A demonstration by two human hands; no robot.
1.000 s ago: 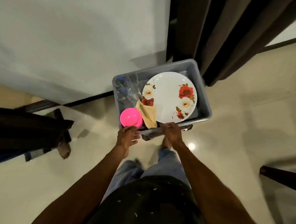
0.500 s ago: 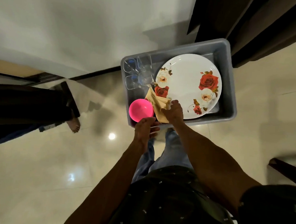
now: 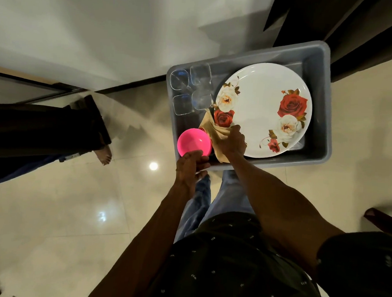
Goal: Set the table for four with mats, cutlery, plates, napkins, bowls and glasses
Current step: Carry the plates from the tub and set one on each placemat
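The grey bin [image 3: 321, 64] sits low by the wall, above a glossy floor [image 3: 72, 209], and it carries everything for the table. The left hand [image 3: 190, 168] reaches to the near rim at the pink bowl [image 3: 194, 142]; its fingertips lie against the bowl's edge, but whether they grip the bowl or the rim beneath I cannot tell from this angle. The right hand [image 3: 233, 143] is curled round the tan napkin [image 3: 214, 132], pinching its cloth where it lies tucked under the plate [image 3: 264, 109].

The risk is in that tuck. If the napkin is pulled out, it may drag the plate, which lies tilted over the things beneath and could slide toward the glasses [image 3: 191, 90] packed in the far left corner. The bowl sits at the bin's very corner, partly over the rim, so a nudge from either hand could tip it to the floor. A bare foot [image 3: 104, 155] of a second person stands near that side.

The plate is large, round and white with red and cream roses, likely one of a stack. The glasses are clear, square-sided, standing upright and touching. The bowl is small, bright, mouth up. No mats or cutlery show
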